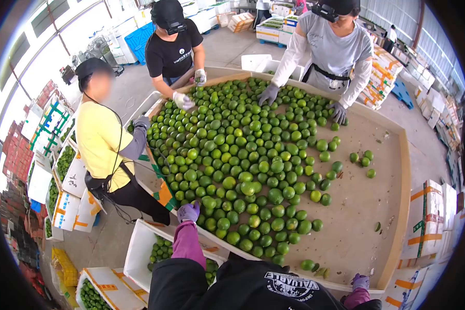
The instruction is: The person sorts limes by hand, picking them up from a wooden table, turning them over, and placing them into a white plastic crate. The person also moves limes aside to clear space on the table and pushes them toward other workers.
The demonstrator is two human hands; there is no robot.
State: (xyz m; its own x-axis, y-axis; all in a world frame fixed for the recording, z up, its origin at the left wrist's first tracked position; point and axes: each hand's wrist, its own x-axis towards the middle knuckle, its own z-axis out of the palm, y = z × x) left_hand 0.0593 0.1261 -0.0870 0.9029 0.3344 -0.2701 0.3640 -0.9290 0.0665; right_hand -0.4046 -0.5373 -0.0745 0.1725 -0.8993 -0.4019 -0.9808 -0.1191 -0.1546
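Many green limes (232, 150) lie across a large wooden-rimmed table (404, 175), heaped on its left and middle. My left hand (188, 212), in a purple glove, is at the table's near left edge beside the limes, fingers curled; what it holds, if anything, is hidden. My right hand (360, 281), also purple-gloved, rests at the near right rim, away from the heap; its fingers are too small to read. A few loose limes (308, 264) lie along the near edge between my hands.
Three co-workers stand round the table: one in yellow (101, 139) at left, one in black (174, 51) and one in grey (330, 51) beyond, with gloved hands over the limes. A white foam box (139, 248) with limes stands below my left arm. Stacked boxes (426, 219) stand right.
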